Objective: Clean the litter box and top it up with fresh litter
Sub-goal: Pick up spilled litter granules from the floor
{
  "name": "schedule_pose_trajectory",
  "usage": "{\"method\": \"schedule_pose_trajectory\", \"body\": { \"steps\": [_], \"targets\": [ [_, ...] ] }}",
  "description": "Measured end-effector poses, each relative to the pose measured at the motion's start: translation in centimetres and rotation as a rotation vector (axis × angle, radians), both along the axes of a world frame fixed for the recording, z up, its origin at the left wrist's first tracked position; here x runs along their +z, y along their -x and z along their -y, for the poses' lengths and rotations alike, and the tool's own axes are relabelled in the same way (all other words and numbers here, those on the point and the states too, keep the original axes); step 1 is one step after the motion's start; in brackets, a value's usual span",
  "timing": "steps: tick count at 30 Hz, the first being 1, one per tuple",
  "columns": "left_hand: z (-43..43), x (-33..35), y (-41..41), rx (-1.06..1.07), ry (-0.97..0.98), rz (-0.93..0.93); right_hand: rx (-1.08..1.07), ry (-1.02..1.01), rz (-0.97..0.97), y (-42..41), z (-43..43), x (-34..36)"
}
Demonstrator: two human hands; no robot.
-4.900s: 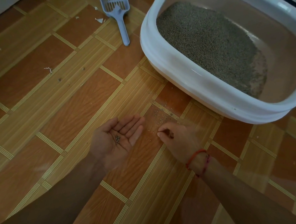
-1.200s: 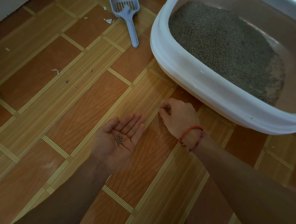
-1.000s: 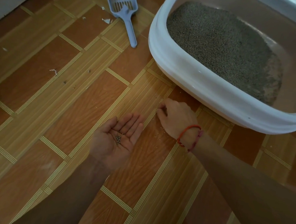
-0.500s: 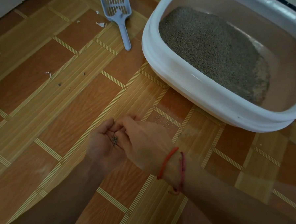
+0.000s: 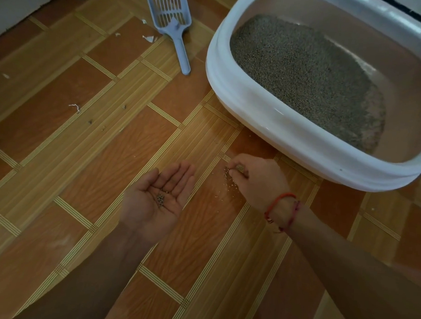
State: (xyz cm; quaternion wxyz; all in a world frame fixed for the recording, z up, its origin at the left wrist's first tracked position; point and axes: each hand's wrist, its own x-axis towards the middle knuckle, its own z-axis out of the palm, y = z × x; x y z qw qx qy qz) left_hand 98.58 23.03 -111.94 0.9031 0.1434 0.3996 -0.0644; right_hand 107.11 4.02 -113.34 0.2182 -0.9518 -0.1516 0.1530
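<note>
Left hand [image 5: 157,200], lower centre: palm up, fingers straight and relaxed, a small cluster of dark granules [image 5: 160,199] resting in the hollow of the palm. Right hand [image 5: 260,180], just right of it: knuckles up, fingers curled down to the floor [image 5: 82,157], thumb and fingertips pinching stray granules [image 5: 227,182] from a thin scatter (the grains between the fingertips are too small to make out). Red cord bracelets [image 5: 281,208] circle the right wrist. Litter box [image 5: 256,105], upper right: white rim, far and right sides cut off by the frame edge. Its grey litter [image 5: 301,74] is banked toward the left, with the pan bottom bare at right. Blue slotted scoop [image 5: 174,21], top centre, lies on the floor left of the box, its blade reaching the top edge. White scraps [image 5: 148,38] lie beside it.
</note>
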Motion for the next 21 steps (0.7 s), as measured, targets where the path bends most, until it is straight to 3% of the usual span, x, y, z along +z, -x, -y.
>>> {"method": "schedule_pose_trajectory", "body": {
  "steps": [9,21],
  "targets": [
    [0.0,0.0,0.0,0.002,0.001,0.001,-0.007,-0.048,-0.029,-0.7,-0.8,-1.0],
    [0.3,-0.1,0.0,-0.002,-0.001,-0.001,0.090,0.099,0.004,0.1,-1.7,-0.6]
  ]
}}
